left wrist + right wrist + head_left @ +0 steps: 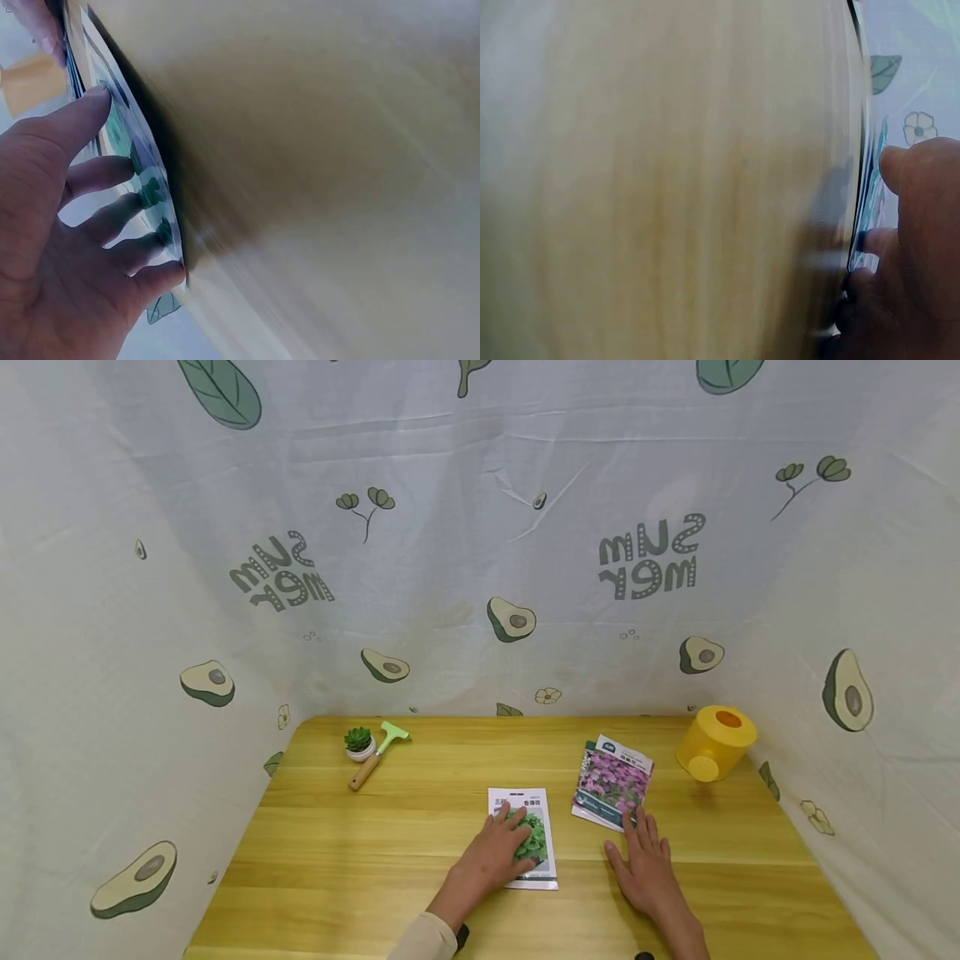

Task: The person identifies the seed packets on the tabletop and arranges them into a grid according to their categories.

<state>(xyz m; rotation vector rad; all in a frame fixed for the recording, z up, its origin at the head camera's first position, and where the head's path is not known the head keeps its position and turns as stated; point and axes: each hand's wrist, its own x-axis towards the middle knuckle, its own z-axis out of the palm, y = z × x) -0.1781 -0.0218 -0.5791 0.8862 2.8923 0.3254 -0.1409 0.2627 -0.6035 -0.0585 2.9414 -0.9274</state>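
Observation:
My left hand (493,853) rests on a white seed packet (538,827) with a picture of green leaves. In the left wrist view, spread fingers (109,217) touch the packet's face, and its edge stands slightly off the wooden surface. To the right lies a small stack of seed packets (611,777), the top one showing pink-purple flowers. My right hand (648,872) is at the stack's lower edge, its fingertips touching or just over the corner. The right wrist view catches the stack only edge-on beside the thumb.
Farther back on the wooden table (337,860), a small potted succulent (360,743) stands at the left. Beside it lies a light-green hand rake (378,756) with a wooden handle. A yellow watering can (716,743) is at the back right. Printed cloth (442,568) hangs around the table.

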